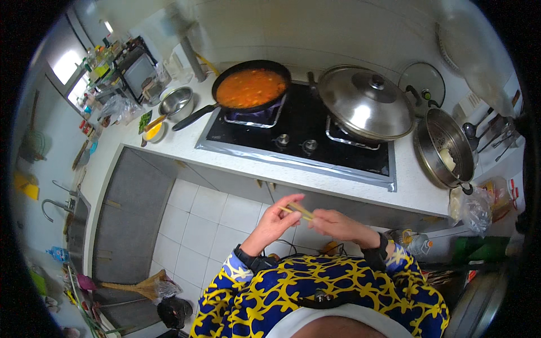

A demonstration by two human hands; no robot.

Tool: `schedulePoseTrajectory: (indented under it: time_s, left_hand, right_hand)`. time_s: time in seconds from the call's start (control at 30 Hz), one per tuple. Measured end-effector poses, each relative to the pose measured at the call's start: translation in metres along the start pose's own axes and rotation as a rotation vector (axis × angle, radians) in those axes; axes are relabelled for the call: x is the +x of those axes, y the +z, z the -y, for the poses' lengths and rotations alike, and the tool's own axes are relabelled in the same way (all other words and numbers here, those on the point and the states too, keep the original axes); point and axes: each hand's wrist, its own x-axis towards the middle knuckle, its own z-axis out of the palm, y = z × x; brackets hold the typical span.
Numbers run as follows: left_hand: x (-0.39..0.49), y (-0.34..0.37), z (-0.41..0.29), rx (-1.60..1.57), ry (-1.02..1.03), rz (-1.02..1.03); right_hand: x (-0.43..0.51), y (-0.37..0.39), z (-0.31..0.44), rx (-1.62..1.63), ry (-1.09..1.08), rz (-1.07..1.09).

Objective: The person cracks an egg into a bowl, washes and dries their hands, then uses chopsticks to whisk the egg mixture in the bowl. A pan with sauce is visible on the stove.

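Note:
My left hand (274,222) and my right hand (336,226) are in front of my chest, before the counter's edge. Thin wooden sticks, apparently chopsticks (301,211), run between them, gripped at either end; the right fingers are blurred. Beyond my hands, a black frying pan (289,86) with orange-red soup or sauce (249,88) is on the left burner, its handle pointing left. On the right burner stands a wok covered by a domed steel lid (359,105).
Left of the stove are a steel bowl (186,105), a small bowl of yellow liquid (154,132) and chopped greens (144,122). A steel steamer (427,148) stands at the right. A broom (139,287) and a black bin (174,312) are low at the left.

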Motion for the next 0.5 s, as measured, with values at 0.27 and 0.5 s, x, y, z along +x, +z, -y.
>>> schedulePoseTrajectory:
  time_s: [0.27, 0.5]
  left_hand:
    - [-0.120, -0.093, 0.013, -0.181, -0.009, -0.374]
    - [-0.195, -0.157, 0.004, -0.253, 0.269, -0.867]
  right_hand:
    - [0.101, 0.104, 0.016, 0.065, 0.107, 0.503]
    - [0.146, 0.122, 0.015, -0.126, 0.168, 0.485]
